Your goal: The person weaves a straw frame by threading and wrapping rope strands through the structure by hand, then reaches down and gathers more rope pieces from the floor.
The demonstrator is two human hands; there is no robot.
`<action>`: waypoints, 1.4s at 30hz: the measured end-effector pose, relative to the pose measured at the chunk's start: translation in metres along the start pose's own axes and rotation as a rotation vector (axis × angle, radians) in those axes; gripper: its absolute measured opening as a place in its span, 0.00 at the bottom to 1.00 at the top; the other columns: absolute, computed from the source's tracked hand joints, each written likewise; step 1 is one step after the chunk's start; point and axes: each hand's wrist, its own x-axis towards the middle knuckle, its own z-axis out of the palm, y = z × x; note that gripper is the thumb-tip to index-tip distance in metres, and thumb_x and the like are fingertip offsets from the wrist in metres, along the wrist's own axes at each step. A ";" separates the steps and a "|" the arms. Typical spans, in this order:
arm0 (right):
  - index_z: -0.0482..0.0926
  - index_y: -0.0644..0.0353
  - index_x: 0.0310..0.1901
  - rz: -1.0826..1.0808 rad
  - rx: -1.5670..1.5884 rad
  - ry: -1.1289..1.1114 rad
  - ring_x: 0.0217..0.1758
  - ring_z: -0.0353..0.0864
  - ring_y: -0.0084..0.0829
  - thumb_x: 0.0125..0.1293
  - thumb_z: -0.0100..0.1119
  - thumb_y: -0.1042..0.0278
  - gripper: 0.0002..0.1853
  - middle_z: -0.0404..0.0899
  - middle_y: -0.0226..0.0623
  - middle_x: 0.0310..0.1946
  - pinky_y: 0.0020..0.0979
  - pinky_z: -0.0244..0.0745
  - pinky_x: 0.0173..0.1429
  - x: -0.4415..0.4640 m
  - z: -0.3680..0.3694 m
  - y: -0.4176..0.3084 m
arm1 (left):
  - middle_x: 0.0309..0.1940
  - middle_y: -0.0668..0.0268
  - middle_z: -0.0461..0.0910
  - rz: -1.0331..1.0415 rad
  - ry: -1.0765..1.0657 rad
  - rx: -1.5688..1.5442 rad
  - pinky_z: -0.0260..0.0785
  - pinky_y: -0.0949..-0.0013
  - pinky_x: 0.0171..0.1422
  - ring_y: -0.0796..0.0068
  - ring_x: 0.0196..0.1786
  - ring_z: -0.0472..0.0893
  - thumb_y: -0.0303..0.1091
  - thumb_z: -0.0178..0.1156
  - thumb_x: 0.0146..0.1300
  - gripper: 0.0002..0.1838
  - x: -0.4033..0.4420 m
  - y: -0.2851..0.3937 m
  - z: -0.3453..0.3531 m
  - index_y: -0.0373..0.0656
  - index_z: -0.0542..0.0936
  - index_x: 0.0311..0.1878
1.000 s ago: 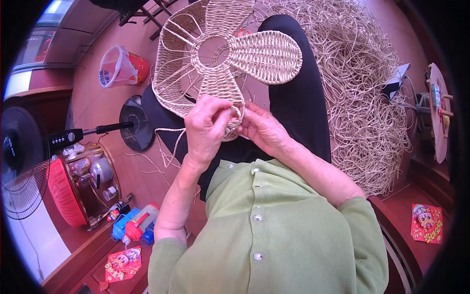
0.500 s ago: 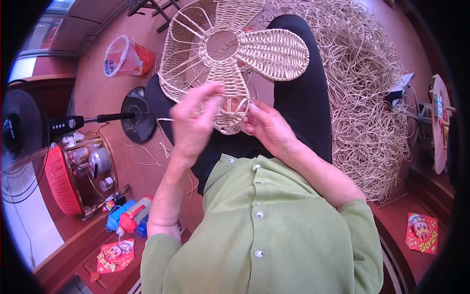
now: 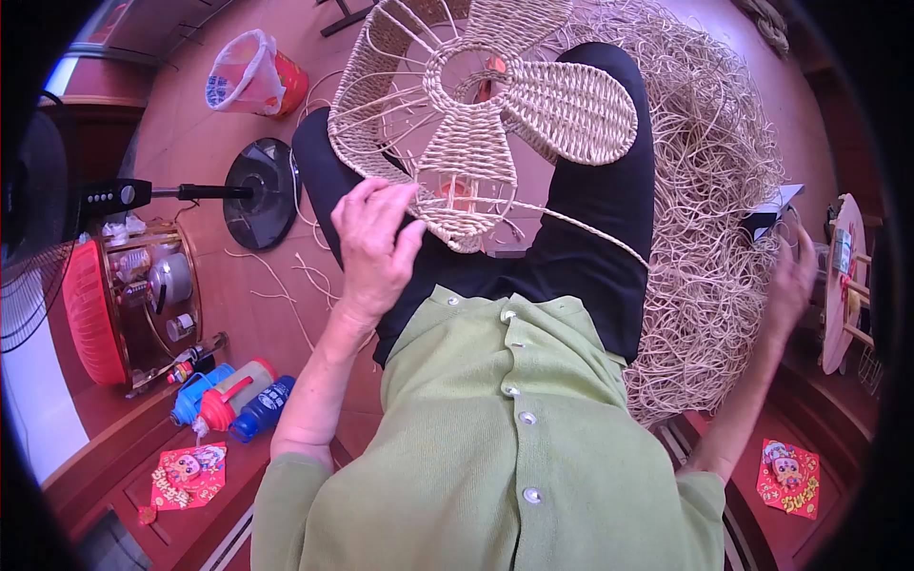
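Note:
A woven straw piece with petal shapes around a ring rests over my lap. My left hand touches the left edge of its lowest petal, thumb and fingers curled toward each other; whether strand lies between them is too small to tell. From that petal a twisted cord runs right across my thigh. My right hand is far out to the right, over the edge of the big heap of straw cord. Its fingers are slightly blurred, and what they hold, if anything, is unclear.
At the left stand a fan with a round black base, a lined bin and a rack of jars. Bottles stand at the lower left. A round wooden board is at the far right.
My right hand has left the lowest petal and swung far right. A cord now stretches right from the petal. My left hand has come back to the petal's left edge. The view has shifted.

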 end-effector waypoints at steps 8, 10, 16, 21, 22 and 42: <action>0.78 0.55 0.48 -0.610 0.340 -0.680 0.38 0.82 0.38 0.62 0.67 0.71 0.13 0.76 0.35 0.34 0.37 0.77 0.39 -0.080 0.062 -0.244 | 0.57 0.60 0.71 -0.087 0.003 0.156 0.52 0.50 0.72 0.55 0.67 0.66 0.52 0.78 0.43 0.32 -0.012 0.028 0.028 0.46 0.82 0.51; 0.77 0.56 0.39 -0.710 0.430 -0.525 0.31 0.78 0.35 0.61 0.66 0.70 0.07 0.70 0.34 0.28 0.37 0.73 0.34 -0.072 0.076 -0.234 | 0.58 0.59 0.71 -0.083 0.064 0.166 0.52 0.49 0.71 0.55 0.66 0.66 0.50 0.79 0.43 0.32 -0.013 0.035 0.027 0.47 0.82 0.51; 0.76 0.56 0.34 -0.838 0.388 -0.447 0.34 0.76 0.32 0.56 0.63 0.71 0.06 0.69 0.32 0.29 0.34 0.73 0.40 -0.046 0.078 -0.233 | 0.46 0.64 0.77 0.056 0.161 -0.052 0.63 0.58 0.63 0.58 0.54 0.75 0.37 0.77 0.47 0.23 0.001 0.058 0.038 0.45 0.85 0.48; 0.78 0.56 0.33 -1.174 0.376 -0.309 0.38 0.75 0.29 0.53 0.62 0.65 0.07 0.70 0.29 0.32 0.32 0.73 0.45 -0.017 0.072 -0.252 | 0.41 0.65 0.75 0.051 0.227 -0.088 0.66 0.59 0.54 0.61 0.47 0.73 0.31 0.76 0.47 0.13 0.010 0.063 0.054 0.43 0.86 0.37; 0.78 0.56 0.33 -1.236 0.423 -0.284 0.38 0.75 0.29 0.54 0.61 0.64 0.07 0.71 0.29 0.33 0.32 0.73 0.45 -0.009 0.080 -0.264 | 0.40 0.65 0.75 0.040 0.227 -0.102 0.66 0.59 0.54 0.61 0.47 0.73 0.31 0.76 0.47 0.13 0.010 0.062 0.055 0.43 0.86 0.37; 0.75 0.63 0.57 0.812 1.712 -1.392 0.33 0.77 0.17 0.79 0.50 0.63 0.14 0.77 0.26 0.34 0.23 0.79 0.39 -0.094 0.139 -0.275 | 0.38 0.70 0.85 -0.047 0.138 -0.120 0.58 0.60 0.63 0.67 0.52 0.77 0.26 0.70 0.56 0.11 0.009 0.066 0.060 0.45 0.85 0.43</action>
